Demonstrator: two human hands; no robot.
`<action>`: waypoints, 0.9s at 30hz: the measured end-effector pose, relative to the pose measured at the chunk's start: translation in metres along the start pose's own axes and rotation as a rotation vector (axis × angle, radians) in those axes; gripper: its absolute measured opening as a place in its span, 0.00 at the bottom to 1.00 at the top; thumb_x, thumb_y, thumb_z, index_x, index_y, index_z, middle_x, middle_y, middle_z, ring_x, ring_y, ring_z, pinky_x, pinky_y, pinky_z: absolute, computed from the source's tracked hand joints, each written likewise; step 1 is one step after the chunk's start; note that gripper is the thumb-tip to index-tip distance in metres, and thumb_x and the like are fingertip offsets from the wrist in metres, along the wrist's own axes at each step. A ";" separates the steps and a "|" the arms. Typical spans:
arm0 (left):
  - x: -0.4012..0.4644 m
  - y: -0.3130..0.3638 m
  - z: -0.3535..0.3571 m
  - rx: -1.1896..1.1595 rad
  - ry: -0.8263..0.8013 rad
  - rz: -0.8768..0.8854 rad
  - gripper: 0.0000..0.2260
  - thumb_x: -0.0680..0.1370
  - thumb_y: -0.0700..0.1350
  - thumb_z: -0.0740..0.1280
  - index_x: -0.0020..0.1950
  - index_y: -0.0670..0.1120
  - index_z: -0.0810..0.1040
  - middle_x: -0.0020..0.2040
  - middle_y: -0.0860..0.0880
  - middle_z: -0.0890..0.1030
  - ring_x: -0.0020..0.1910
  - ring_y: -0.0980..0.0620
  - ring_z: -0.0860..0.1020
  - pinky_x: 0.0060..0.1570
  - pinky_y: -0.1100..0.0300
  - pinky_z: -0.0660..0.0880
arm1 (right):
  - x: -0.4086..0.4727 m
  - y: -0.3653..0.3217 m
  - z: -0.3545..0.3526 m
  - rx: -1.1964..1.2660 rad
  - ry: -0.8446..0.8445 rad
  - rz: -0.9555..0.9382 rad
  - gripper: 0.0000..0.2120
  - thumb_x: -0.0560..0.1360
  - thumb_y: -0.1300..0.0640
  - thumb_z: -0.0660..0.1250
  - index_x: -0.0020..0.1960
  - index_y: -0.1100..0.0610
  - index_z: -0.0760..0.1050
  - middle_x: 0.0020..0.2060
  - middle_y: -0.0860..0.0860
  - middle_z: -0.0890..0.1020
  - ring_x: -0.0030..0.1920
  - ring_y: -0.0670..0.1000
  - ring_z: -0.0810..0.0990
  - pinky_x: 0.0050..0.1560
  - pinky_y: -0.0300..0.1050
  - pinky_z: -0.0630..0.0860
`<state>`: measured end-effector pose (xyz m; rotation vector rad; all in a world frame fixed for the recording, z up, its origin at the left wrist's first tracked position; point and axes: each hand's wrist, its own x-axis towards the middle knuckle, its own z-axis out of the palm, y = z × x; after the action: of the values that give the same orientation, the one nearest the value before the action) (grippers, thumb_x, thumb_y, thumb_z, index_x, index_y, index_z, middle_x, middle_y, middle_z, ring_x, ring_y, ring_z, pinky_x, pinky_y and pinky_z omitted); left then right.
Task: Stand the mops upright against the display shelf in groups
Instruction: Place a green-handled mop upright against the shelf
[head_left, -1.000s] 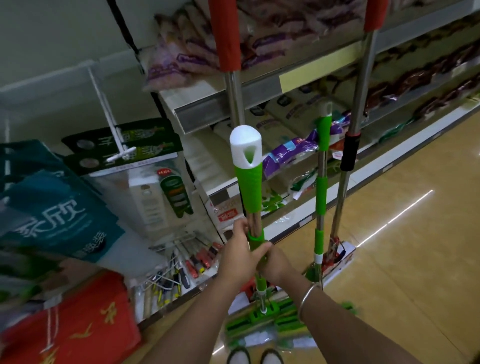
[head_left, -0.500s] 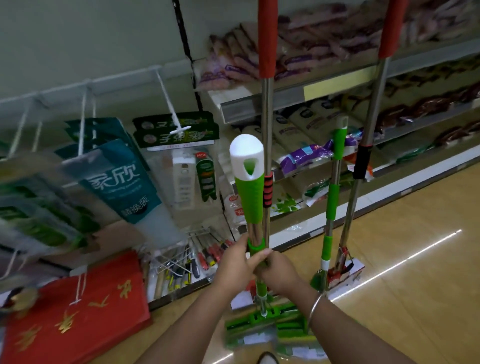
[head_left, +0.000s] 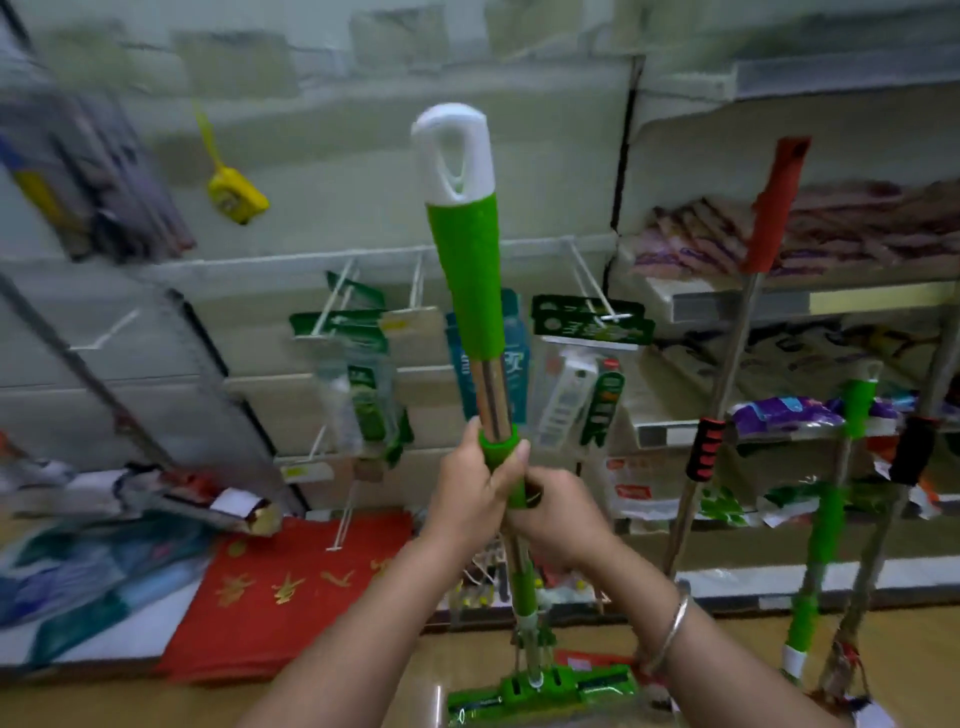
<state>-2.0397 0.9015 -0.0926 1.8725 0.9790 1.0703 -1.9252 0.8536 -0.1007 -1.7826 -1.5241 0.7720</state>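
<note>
Both your left hand and right hand grip the green mop; tilted, its flat head could slide and topple the mops leaning nearby.

Four mops in all — one green mop held in the middle, a red-handled mop, a second green one and a black-gripped one standing at the right. Two hands — left and right — grip the middle pole. One bangle. One red banner. One yellow tag.
</note>
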 end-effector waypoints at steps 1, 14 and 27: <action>-0.001 0.007 -0.023 0.001 0.028 0.022 0.09 0.71 0.63 0.62 0.44 0.60 0.70 0.36 0.58 0.79 0.37 0.65 0.77 0.40 0.63 0.74 | -0.001 -0.022 0.006 0.037 -0.009 -0.021 0.09 0.64 0.52 0.70 0.42 0.56 0.80 0.37 0.54 0.84 0.41 0.53 0.82 0.43 0.52 0.79; -0.066 0.077 -0.299 0.121 0.450 0.160 0.17 0.68 0.64 0.62 0.41 0.52 0.72 0.35 0.43 0.79 0.36 0.46 0.79 0.40 0.47 0.76 | -0.020 -0.271 0.133 0.388 -0.312 -0.499 0.04 0.75 0.62 0.65 0.48 0.60 0.78 0.38 0.52 0.83 0.38 0.46 0.82 0.38 0.39 0.79; -0.101 0.033 -0.559 0.325 0.797 0.080 0.15 0.71 0.52 0.69 0.32 0.48 0.66 0.27 0.53 0.67 0.27 0.56 0.67 0.30 0.59 0.64 | 0.032 -0.463 0.339 0.583 -0.703 -0.674 0.06 0.77 0.51 0.62 0.52 0.47 0.76 0.47 0.47 0.83 0.50 0.45 0.81 0.53 0.45 0.78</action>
<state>-2.5715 0.9287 0.1072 1.7454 1.6041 1.8647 -2.4650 0.9691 0.0603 -0.5123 -1.8940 1.3658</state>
